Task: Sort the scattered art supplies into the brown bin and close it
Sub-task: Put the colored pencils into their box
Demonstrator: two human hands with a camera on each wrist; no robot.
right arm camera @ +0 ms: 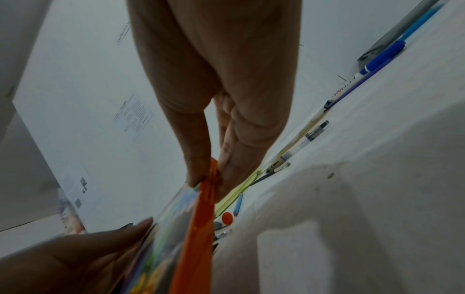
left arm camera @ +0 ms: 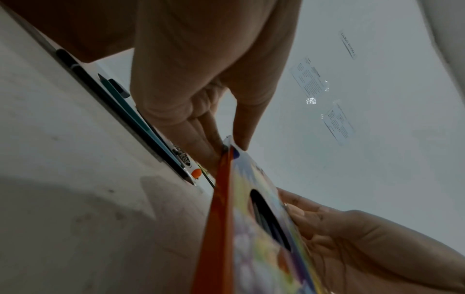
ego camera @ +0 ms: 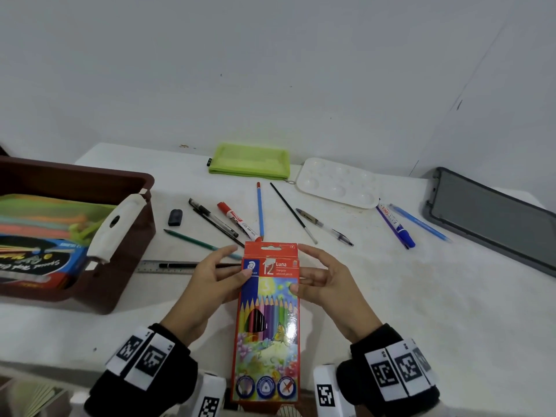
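White table (ego camera: 421, 296), both hands (ego camera: 210, 281) pinching pencil box (ego camera: 268, 320)

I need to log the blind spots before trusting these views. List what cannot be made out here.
- Brown bin: its left part is cut off by the head view's edge, so its full contents are unknown.
- Coloured pencil box: its bottom end is hidden behind the wrist cameras; both wrist views show it edge-on and blurred.
- Ruler: partly covered by the left hand.
- Grey lid: cut off at the right edge.
- Right hand: its fingertips behind the box are hidden.
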